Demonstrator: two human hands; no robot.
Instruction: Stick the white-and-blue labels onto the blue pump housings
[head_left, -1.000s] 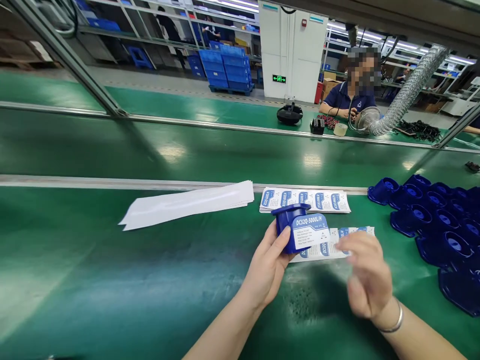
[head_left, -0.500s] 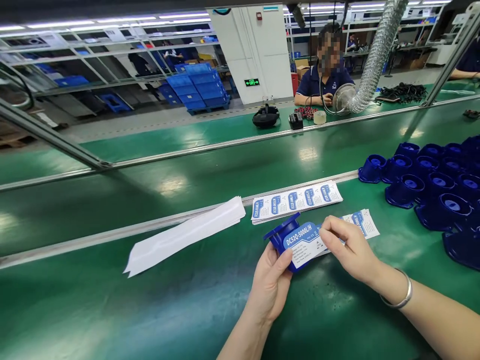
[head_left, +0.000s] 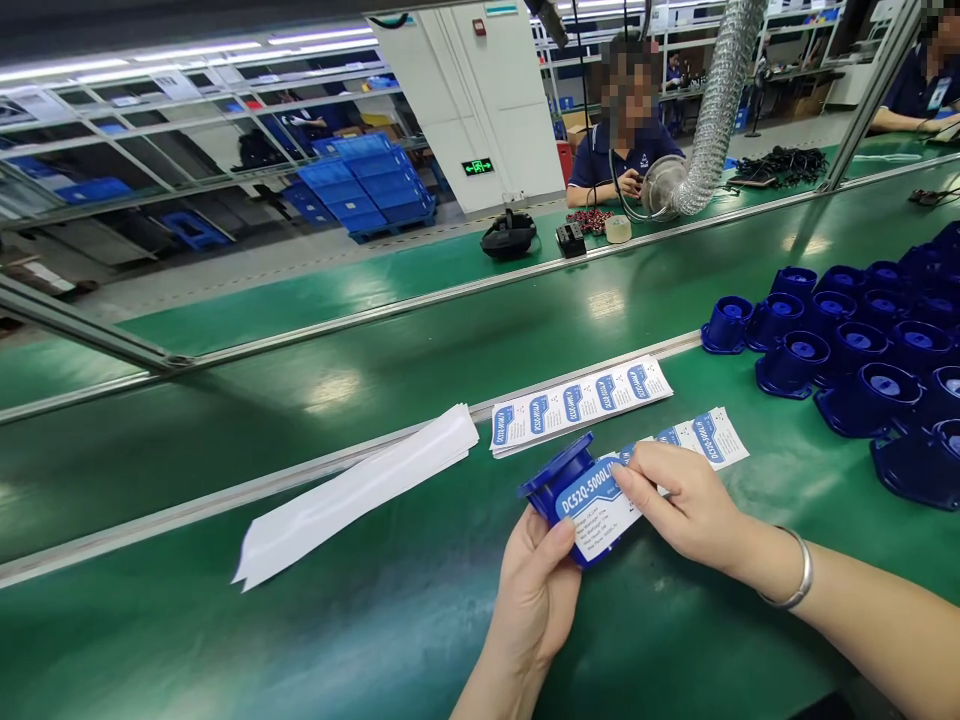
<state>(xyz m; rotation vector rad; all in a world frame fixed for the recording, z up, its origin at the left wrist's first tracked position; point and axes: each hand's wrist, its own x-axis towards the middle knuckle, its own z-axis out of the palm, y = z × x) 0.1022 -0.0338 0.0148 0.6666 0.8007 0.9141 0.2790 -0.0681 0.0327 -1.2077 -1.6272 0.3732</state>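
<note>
My left hand [head_left: 534, 585] is wrapped round a dark blue plastic housing [head_left: 556, 474] with a flared end, held tilted above the green bench. Across the housing's side lies a blue-and-white label [head_left: 594, 518] printed "DC52Q-5000L/H", and my left thumb presses on its lower left part. The right hand [head_left: 686, 500] pinches the label's right side between thumb and forefinger, covering that end. Behind the right hand, a strip of similar labels [head_left: 711, 437] lies on the bench, partly hidden.
A stack of label sheets [head_left: 581, 405] lies by the metal rail, left of which are blank white strips [head_left: 360, 495]. Several blue housings [head_left: 859, 342] stand at the right. A co-worker [head_left: 626, 150] sits across the bench near a silver duct [head_left: 716, 110].
The whole view has shifted slightly. My right hand's fingertips have moved left along the label, now covering the end of its heading. My left hand keeps its hold on the housing.
</note>
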